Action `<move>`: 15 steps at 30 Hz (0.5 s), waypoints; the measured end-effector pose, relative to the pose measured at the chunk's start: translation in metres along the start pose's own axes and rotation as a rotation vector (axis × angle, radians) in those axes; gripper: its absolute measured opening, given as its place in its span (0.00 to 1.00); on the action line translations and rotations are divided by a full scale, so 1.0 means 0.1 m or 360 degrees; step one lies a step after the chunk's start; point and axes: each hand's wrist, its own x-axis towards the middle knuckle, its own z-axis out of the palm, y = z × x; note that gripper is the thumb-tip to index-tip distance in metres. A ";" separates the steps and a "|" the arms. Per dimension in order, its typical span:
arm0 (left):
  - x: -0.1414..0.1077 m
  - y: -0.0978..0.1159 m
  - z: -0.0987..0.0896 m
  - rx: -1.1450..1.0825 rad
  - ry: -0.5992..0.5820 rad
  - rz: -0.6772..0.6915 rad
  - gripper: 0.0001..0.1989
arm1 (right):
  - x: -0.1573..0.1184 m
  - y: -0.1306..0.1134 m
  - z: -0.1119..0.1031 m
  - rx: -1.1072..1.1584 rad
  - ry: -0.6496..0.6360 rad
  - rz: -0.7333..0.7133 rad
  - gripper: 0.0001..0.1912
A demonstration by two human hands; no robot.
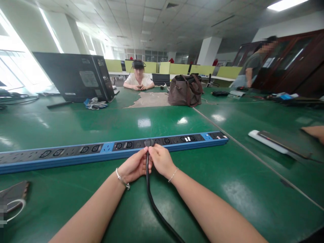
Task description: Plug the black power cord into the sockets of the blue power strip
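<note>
A long blue-and-black power strip with rows of sockets lies across the green table. At its middle a black power plug sits at a socket; whether it is fully seated I cannot tell. My left hand pinches the plug's near end from the left, fingers curled beneath. From the right, my right hand closes on the same plug, thumb and fingertips at its base. A thick black cord runs from the plug between my wrists toward the bottom edge.
A black computer case and work gloves stand back left. Behind the strip is a brown checked bag. A phone on a white object lies right; another phone lies left. One person sits opposite, another stands far right.
</note>
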 end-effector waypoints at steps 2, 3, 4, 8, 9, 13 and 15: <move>-0.01 0.06 -0.01 0.0050 0.0019 0.0126 0.20 | -0.01 0.03 -0.09 -0.0138 0.0079 -0.0147 0.24; -0.02 0.09 -0.02 0.0086 0.0068 0.0199 0.20 | 0.00 0.06 -0.15 -0.0219 0.0152 -0.0200 0.23; -0.02 0.13 -0.03 0.0121 0.0137 0.0271 0.19 | 0.01 0.10 -0.20 -0.0306 0.0239 -0.0236 0.23; -0.04 0.25 -0.09 0.0165 0.0445 0.0485 0.15 | 0.14 0.33 -0.41 -0.0750 0.0588 -0.0286 0.21; -0.03 0.26 -0.10 0.0168 0.0502 0.0489 0.14 | 0.18 0.39 -0.44 -0.0837 0.0616 -0.0278 0.19; -0.03 0.27 -0.08 0.0194 0.0700 0.0441 0.14 | 0.27 0.54 -0.47 -0.0977 0.0602 -0.0096 0.16; -0.03 0.28 -0.05 0.0176 0.0788 0.0440 0.13 | 0.28 0.55 -0.46 -0.1002 0.0545 -0.0039 0.15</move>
